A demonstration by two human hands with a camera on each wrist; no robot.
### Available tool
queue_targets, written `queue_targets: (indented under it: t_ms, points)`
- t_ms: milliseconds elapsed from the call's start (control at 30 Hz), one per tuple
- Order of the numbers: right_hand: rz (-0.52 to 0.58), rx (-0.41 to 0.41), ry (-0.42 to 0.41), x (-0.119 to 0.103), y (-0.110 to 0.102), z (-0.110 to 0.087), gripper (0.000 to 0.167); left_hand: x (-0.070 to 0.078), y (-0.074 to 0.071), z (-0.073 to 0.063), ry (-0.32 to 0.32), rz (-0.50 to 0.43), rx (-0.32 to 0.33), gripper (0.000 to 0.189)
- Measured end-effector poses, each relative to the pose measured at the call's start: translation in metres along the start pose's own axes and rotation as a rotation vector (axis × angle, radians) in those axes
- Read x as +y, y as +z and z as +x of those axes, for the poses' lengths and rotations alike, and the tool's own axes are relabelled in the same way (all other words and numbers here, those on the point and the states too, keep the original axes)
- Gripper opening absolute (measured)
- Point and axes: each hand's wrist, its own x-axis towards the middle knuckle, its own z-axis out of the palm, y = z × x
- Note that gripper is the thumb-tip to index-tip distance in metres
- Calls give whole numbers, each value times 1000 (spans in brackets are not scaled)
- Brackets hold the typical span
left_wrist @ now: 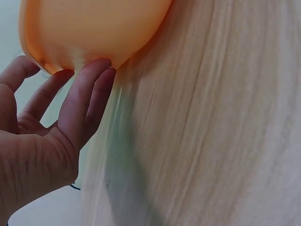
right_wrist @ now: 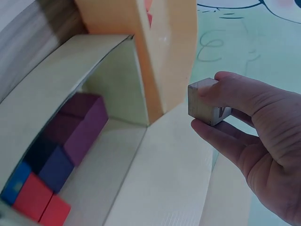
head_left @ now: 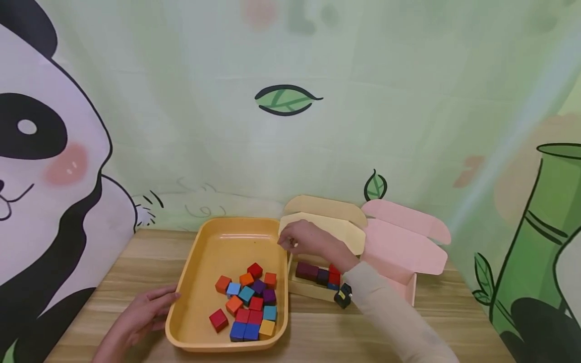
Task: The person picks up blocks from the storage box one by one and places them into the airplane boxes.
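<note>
Your right hand [head_left: 313,238] pinches a pale block [right_wrist: 201,106] between thumb and fingers, a narrow grip with a dark mark showing on one face. The block is in the air near the far right side of the yellow tray [head_left: 227,252], in front of the raised lid of the cream box [head_left: 313,291].

Your left hand [head_left: 140,312] has its fingers spread and slightly bent, the fingertips against the tray's left wall; it grips nothing.

Coloured cubes [head_left: 256,303] in red, orange, blue, purple and yellow lie in the tray's near half, some side by side, others scattered. The cream box stands just beside the tray on the right, holding purple, dark blue, red and blue blocks [head_left: 307,271].

Your right sleeve [head_left: 386,312] crosses above the boxes and hides part of the pink box [head_left: 399,239], which stands right of the cream one with its lid up. The wooden table [head_left: 327,338] runs far to a green backdrop [head_left: 204,126] with a panda [head_left: 77,116], leaves and bamboo printed on it.
</note>
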Motion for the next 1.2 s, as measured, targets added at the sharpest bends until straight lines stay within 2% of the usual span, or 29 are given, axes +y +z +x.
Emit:
queue_targets:
  t_ms: [333, 567, 667, 767, 933, 1033, 1200]
  points:
    - [-56, 7, -34, 16, 4, -33, 9, 1, 2, 1, -3, 2, 1, 74]
    - [-51, -8, -113, 22, 5, -52, 12, 3, 2, -1, 0, -4, -1, 72]
    - [-20, -55, -134, 25, 6, -57, 13, 5, 3, 0, -6, 2, 7, 72]
    - [29, -148, -122, 26, 6, -60, 17, 5, 3, 0, -8, 0, 16, 71]
    - [96, -306, -64, 27, 10, -63, 19, 3, 2, 1, -5, -13, 14, 71]
    - [130, -348, -50, 27, 13, -63, 15, 2, 2, 1, -7, -14, 11, 71]
    - [108, -387, -101, 28, 18, -62, 9, 2, 3, 1, -12, -9, 32, 72]
